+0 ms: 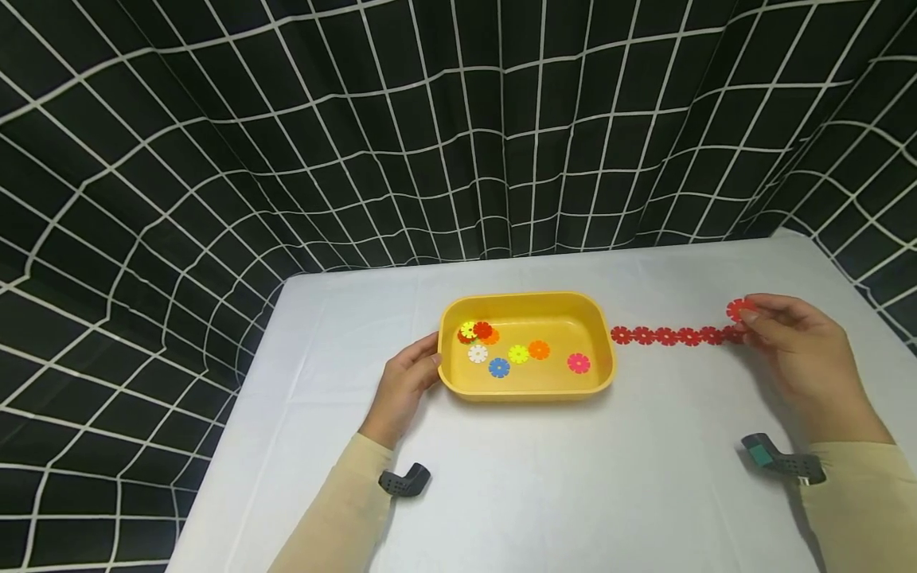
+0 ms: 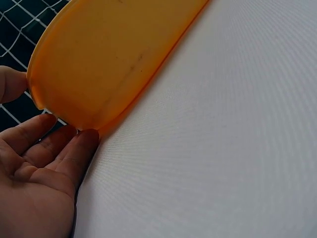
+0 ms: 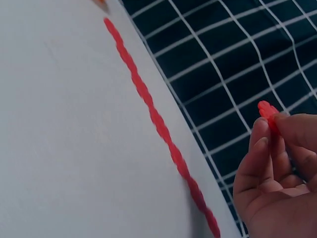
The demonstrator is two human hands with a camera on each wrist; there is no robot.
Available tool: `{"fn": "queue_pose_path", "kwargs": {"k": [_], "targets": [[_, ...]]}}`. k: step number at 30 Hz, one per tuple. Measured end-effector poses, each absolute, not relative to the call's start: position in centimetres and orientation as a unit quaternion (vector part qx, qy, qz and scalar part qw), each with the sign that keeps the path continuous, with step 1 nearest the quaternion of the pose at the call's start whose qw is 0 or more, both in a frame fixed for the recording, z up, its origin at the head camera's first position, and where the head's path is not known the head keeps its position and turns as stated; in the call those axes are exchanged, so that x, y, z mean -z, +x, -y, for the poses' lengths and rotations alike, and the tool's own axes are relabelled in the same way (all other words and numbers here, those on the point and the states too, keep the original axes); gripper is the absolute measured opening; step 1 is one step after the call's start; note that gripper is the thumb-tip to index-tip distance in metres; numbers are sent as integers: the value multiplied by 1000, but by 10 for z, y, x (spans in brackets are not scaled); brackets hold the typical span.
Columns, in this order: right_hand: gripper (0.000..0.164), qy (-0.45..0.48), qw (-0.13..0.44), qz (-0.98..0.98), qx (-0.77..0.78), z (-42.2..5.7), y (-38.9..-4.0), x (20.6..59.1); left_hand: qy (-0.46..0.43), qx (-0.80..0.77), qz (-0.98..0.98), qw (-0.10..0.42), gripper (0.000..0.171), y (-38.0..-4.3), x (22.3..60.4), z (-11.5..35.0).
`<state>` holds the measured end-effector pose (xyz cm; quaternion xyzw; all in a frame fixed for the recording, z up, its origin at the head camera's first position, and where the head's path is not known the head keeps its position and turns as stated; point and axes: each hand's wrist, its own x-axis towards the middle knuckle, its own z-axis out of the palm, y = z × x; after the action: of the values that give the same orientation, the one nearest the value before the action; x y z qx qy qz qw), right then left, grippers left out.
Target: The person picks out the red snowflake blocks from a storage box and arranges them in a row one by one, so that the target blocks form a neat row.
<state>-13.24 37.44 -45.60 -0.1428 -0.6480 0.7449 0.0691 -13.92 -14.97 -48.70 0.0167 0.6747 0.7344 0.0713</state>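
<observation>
A yellow plastic tray (image 1: 526, 395) lies on the white table with several small notched, flower-shaped discs inside. My left hand (image 1: 410, 380) holds the tray's left end; in the left wrist view the thumb is at the rim and the fingertips (image 2: 89, 135) are against the outer wall. At the right, my right hand (image 1: 805, 350) pinches a red flower disc (image 3: 270, 111) between thumb and fingers, raised above the table. A row of red flower discs (image 1: 666, 336) stretches from the tray's right side to below this hand, which hides its right end in the head view.
Inside the tray are a blue disc (image 1: 499, 367), a white disc (image 1: 478, 353), a pink disc (image 1: 579, 363) and an orange disc (image 1: 539, 350), with more overlapping at the left. A black curtain with white grid lines (image 1: 501, 143) stands behind the table (image 1: 559, 485).
</observation>
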Motion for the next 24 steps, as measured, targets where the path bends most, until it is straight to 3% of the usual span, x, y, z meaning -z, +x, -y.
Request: {"fn": "queue_pose_path", "kwargs": {"k": [10,15,21,24], "targets": [[45,-194,86,680,-702,-393,-128,458,15,-741,-667,74,48,-138,486,150],[39,-249,90,742,-616,-407,-127,462,19,-741,-667,74,49,-139,486,150],[16,-280,79,808,-512,-423,-127,476,20,-741,-668,73,48,-139,487,150],[25,-286,78,837,-461,-427,-129,481,19,-741,-668,73,47,-139,487,151]]}}
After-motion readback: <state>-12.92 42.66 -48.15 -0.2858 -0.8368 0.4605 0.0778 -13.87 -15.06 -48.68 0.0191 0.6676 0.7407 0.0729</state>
